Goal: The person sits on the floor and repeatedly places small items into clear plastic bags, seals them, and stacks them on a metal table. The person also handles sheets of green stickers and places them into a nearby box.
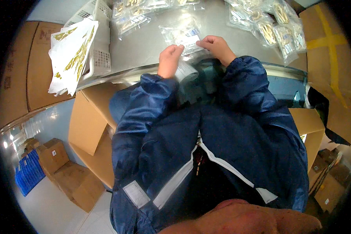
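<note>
A white printed label (190, 46) lies over the near part of a clear plastic bag (180, 32) at the front of a metal table. My left hand (170, 61) pinches the label's left end between thumb and fingers. At its right end, the thumb and forefinger of my right hand (219, 49) close on the upper corner. Just below the hands, a roll of white labels (186, 71) shows partly between my sleeves. Whether the label touches the bag all along its length I cannot tell.
Packed clear bags with pale sticks (267, 31) pile at the back right, more bags (134, 16) at the back left. Left stands a white plastic basket (101, 58) with printed sheets (73, 54) over it. Open cardboard boxes (90, 124) flank me; a taped carton (323, 43) stands right.
</note>
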Action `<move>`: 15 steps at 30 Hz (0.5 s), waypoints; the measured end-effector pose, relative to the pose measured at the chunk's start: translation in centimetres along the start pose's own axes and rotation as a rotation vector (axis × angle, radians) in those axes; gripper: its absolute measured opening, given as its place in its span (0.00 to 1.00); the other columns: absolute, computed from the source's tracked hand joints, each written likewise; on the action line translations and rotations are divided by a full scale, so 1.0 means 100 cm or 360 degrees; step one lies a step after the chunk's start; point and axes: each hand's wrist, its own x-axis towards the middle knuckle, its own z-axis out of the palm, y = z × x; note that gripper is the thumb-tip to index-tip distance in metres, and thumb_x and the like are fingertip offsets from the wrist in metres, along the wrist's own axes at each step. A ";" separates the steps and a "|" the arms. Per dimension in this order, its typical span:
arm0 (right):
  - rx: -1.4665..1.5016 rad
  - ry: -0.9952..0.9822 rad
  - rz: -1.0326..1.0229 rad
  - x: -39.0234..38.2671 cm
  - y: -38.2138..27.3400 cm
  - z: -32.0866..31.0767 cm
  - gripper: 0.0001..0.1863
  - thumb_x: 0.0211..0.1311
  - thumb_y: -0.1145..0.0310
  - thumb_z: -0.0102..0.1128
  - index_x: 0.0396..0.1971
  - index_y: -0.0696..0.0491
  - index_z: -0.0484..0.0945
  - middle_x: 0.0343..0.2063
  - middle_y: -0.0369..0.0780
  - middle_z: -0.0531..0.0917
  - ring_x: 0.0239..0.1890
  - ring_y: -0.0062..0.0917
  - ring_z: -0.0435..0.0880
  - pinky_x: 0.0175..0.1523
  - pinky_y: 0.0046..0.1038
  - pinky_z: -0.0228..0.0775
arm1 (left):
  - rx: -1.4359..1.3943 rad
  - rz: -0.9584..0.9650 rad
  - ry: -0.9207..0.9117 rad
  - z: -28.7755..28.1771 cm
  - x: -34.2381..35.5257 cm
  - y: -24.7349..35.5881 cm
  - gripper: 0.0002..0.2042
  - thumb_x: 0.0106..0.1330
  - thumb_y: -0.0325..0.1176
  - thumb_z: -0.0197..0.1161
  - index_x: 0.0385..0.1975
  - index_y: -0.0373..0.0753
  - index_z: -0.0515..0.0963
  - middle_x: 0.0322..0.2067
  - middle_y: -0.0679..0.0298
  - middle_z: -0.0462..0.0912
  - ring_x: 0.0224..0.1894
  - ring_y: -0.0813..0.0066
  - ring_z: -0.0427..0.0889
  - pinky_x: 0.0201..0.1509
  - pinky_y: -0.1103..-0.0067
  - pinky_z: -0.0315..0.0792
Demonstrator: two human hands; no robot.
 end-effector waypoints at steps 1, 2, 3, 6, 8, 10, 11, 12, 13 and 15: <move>-0.0046 0.0017 -0.0032 0.005 0.003 0.001 0.20 0.56 0.52 0.66 0.29 0.58 0.84 0.23 0.39 0.83 0.27 0.21 0.80 0.33 0.25 0.70 | 0.0045 0.0033 0.0004 0.001 0.008 -0.008 0.15 0.66 0.40 0.61 0.29 0.31 0.81 0.22 0.66 0.80 0.26 0.80 0.73 0.32 0.79 0.68; -0.0092 0.0033 -0.0065 0.009 0.007 0.003 0.20 0.56 0.52 0.66 0.29 0.58 0.84 0.24 0.39 0.83 0.28 0.22 0.80 0.34 0.25 0.70 | 0.0134 0.0000 0.0011 0.002 0.016 -0.014 0.15 0.66 0.40 0.61 0.29 0.31 0.81 0.22 0.63 0.81 0.26 0.78 0.76 0.32 0.78 0.69; -0.0168 0.0090 -0.0098 0.012 0.012 0.004 0.20 0.56 0.52 0.66 0.28 0.58 0.84 0.24 0.40 0.83 0.28 0.24 0.81 0.34 0.27 0.71 | 0.0222 -0.0032 0.0010 0.006 0.023 -0.016 0.16 0.65 0.40 0.61 0.29 0.30 0.81 0.22 0.61 0.82 0.26 0.76 0.78 0.33 0.77 0.70; -0.0386 0.0251 -0.0180 0.015 0.022 0.009 0.19 0.55 0.53 0.65 0.27 0.57 0.83 0.26 0.42 0.84 0.29 0.31 0.83 0.37 0.31 0.72 | 0.0489 -0.0077 0.0034 0.011 0.031 -0.022 0.18 0.63 0.43 0.59 0.28 0.30 0.82 0.23 0.51 0.84 0.29 0.58 0.83 0.36 0.70 0.73; -0.0516 0.0346 -0.0209 0.010 0.023 0.015 0.19 0.55 0.53 0.65 0.25 0.56 0.83 0.26 0.42 0.84 0.30 0.35 0.83 0.38 0.34 0.72 | 0.0745 -0.0034 0.0101 0.013 0.032 -0.022 0.19 0.63 0.44 0.58 0.27 0.30 0.82 0.24 0.49 0.84 0.31 0.52 0.83 0.38 0.66 0.74; -0.0628 0.0363 -0.0198 0.008 0.020 0.018 0.19 0.55 0.52 0.64 0.25 0.55 0.82 0.28 0.42 0.84 0.33 0.37 0.83 0.40 0.36 0.72 | 0.0849 -0.0111 0.0065 0.013 0.033 -0.017 0.20 0.63 0.47 0.59 0.28 0.31 0.82 0.27 0.47 0.84 0.34 0.47 0.82 0.40 0.63 0.74; -0.0684 0.0369 -0.0195 0.006 0.018 0.020 0.18 0.55 0.52 0.64 0.25 0.55 0.82 0.29 0.42 0.84 0.34 0.39 0.83 0.40 0.37 0.72 | 0.0900 -0.0151 0.0049 0.013 0.033 -0.014 0.20 0.63 0.48 0.59 0.29 0.32 0.82 0.29 0.46 0.84 0.35 0.44 0.81 0.41 0.61 0.74; -0.0791 0.0380 -0.0179 0.004 0.016 0.020 0.19 0.54 0.51 0.64 0.27 0.55 0.82 0.30 0.43 0.84 0.35 0.40 0.82 0.41 0.37 0.72 | 0.1047 -0.0184 0.0034 0.013 0.032 -0.006 0.22 0.62 0.50 0.60 0.31 0.32 0.81 0.31 0.45 0.83 0.36 0.44 0.81 0.42 0.61 0.74; -0.0899 0.0391 -0.0163 0.002 0.014 0.020 0.21 0.53 0.50 0.65 0.28 0.56 0.82 0.32 0.44 0.84 0.36 0.40 0.82 0.41 0.38 0.72 | 0.1192 -0.0219 0.0020 0.012 0.027 0.004 0.23 0.61 0.52 0.61 0.33 0.32 0.81 0.33 0.44 0.83 0.38 0.44 0.81 0.43 0.61 0.74; -0.1029 0.0454 -0.0152 -0.001 0.012 0.019 0.24 0.51 0.48 0.66 0.34 0.57 0.80 0.35 0.46 0.83 0.38 0.42 0.82 0.42 0.38 0.72 | 0.1346 -0.0238 0.0052 0.007 0.017 0.012 0.27 0.59 0.55 0.63 0.38 0.31 0.79 0.36 0.43 0.83 0.40 0.44 0.81 0.45 0.61 0.74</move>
